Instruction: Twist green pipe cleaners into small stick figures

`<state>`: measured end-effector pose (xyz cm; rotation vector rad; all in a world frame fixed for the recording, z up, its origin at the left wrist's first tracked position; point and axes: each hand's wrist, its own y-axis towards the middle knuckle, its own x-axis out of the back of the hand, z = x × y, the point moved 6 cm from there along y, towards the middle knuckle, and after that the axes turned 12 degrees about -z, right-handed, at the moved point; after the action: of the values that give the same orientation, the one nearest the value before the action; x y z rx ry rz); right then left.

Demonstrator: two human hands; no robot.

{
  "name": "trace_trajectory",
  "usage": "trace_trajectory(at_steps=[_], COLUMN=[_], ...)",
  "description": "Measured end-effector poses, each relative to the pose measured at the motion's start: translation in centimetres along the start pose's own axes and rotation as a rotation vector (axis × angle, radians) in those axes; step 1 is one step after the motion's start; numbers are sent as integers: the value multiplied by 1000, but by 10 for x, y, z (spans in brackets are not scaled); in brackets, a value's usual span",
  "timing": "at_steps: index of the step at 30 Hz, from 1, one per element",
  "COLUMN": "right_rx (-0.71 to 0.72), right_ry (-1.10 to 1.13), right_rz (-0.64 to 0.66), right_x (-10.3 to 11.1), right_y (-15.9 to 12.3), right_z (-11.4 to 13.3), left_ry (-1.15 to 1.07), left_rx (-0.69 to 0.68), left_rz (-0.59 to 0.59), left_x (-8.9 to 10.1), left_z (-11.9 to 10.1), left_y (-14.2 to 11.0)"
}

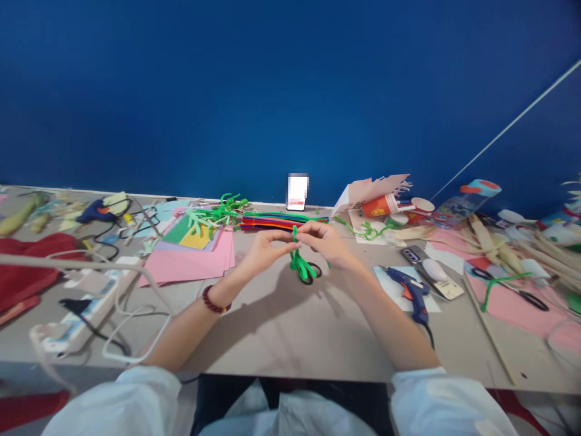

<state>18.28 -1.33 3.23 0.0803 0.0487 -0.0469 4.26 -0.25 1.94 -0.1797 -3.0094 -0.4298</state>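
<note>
Along the tabletop, left to right: red cloth (31, 272), power strip (86, 309), black-and-blue glue gun (96, 212), pink paper (190, 266) under coloured card, and a heap of green pipe cleaners (218, 212). The left hand (267, 245), with a red bead bracelet (216, 300) on its wrist, pinches a twisted green pipe cleaner (297, 263) between thumb and forefinger. The right hand (320, 239) pinches the same piece from the other side, fingers curled. Its lower part hangs over black-handled scissors (313, 272); contact cannot be told. Behind lies a multicoloured pipe-cleaner bundle (281, 222). Further right: paper cup (379, 206), phone (413, 254), blue glue gun (411, 293), and second scissors (512, 290) on pink paper.
</note>
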Motion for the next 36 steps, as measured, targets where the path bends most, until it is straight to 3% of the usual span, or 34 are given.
trace_trajectory(at_steps=[3,6,13,17,20,23,26,29,31,33,36], right_rx=[-9,-58,-34,-54,-82,-99,-119,-96,-85,-89,-95], right_ry=[21,67,90,119,147,134,121,116,102,104,150], right_rz=[-80,-64,170,410,473,315,38,-109,-151,-177,-181], right_x=[-5,-7,-6,-17,-21,-14,0,7,8,6,1], right_y=[-3,-5,-3,-11,-15,-8,3,8,9,7,4], right_z=[-1,-5,-2,0,1,-2,-8,-11,-13,-15,-17], left_ry=[120,77,-343,-457,-480,-440,-428,-429,-318,-115,204], left_rx=[-121,-133,165,242,286,332,342,209,53,-109,-309], left_rz=[-133,-113,227,418,496,385,103,-201,-336,-377,-307], left_x=[3,0,-13,-21,-24,-19,-5,14,24,26,17], left_z=[-6,-6,7,10,14,20,24,18,9,-3,-19], left_y=[-4,-7,-9,-16,-18,-9,5,13,11,5,-4])
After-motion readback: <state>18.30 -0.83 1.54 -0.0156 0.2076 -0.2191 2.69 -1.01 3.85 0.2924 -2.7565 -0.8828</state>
